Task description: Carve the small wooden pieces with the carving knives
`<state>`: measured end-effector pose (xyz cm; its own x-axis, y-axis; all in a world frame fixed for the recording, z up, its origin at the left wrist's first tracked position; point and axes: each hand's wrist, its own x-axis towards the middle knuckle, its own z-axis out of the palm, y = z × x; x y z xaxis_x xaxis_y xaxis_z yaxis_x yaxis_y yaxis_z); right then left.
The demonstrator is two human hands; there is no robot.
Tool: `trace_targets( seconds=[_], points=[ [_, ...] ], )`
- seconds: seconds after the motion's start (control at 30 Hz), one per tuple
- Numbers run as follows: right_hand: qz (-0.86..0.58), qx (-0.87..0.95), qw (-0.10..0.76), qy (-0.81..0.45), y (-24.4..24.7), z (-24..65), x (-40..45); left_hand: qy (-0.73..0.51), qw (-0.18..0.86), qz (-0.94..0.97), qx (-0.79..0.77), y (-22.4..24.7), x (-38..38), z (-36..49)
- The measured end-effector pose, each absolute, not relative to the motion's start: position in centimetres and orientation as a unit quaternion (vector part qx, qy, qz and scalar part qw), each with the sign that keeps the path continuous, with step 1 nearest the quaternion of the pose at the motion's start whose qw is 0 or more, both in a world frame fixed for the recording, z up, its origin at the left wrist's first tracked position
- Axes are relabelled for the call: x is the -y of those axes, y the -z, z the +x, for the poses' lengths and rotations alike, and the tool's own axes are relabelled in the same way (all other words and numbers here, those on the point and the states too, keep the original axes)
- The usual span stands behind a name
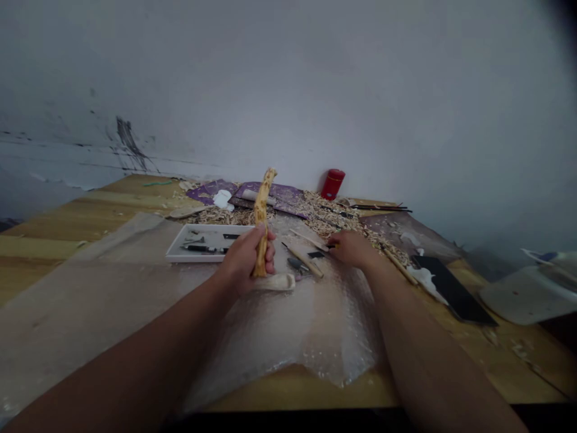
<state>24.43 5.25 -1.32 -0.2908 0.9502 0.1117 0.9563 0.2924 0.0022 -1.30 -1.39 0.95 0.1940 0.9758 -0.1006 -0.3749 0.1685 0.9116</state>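
My left hand point(247, 255) is wrapped round a knobbly yellowish wooden stick point(262, 210), held upright above the bubble wrap. Just below that hand lies a pale carved wooden piece point(279, 282). My right hand point(350, 248) is closed on the handle end of a thin tool point(311, 239), whose pale shaft points to the upper left. Between the hands lie a light wooden-handled tool point(304, 260), a small dark rectangle point(316, 255) and a grey metallic item point(296, 264).
A white tray point(180, 257) with pens sits left. Wood shavings point(315, 213) and purple sheets point(283, 193) lie behind, with a red can point(333, 184) by the wall. A black phone-like slab point(453, 288) and a whitish container point(527, 294) are at right.
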Motion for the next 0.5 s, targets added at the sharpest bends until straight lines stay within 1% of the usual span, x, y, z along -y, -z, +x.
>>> trace_targets(
  seconds=[0.3,0.5],
  points=[
    [-0.615,0.788,-0.007,0.024,1.6,25.3,-5.5,-0.48,0.681,0.414,-0.366,-1.1,1.7,-1.2],
    [-0.673,0.737,0.007,0.055,0.8,25.6,-5.4,-0.48,0.674,0.429,-0.363,-1.0,1.7,-1.2]
  ],
)
